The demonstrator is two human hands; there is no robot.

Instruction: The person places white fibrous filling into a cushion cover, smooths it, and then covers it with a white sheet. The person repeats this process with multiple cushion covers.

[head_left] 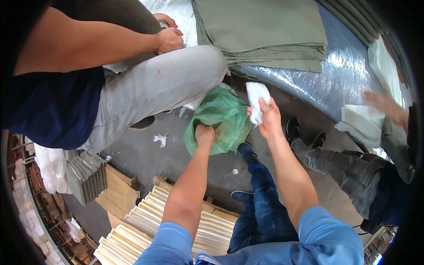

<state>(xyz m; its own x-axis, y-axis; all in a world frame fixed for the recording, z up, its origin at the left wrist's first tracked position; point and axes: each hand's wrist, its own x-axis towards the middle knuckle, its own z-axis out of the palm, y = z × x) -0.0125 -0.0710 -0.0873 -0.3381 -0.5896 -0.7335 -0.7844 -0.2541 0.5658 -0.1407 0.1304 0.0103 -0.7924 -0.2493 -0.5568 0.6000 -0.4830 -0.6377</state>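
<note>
**Both hands at the green mesh bag**

Your left hand (205, 134) is gripping the near edge of the green mesh bag (223, 117) on the floor (176, 159), fingers curled shut on the mesh. Your right hand (268, 118) is pinching a white plastic packet (256, 99) just right of the bag, fingers closed around it.

One green mesh bag (223, 120) under the left hand (205, 134). One white wad (256, 99) pinched by the right hand (267, 118). Beyond it, one stack of olive cloth (265, 31). Perhaps three white scraps (160, 139) on the floor left of the hands.
</note>
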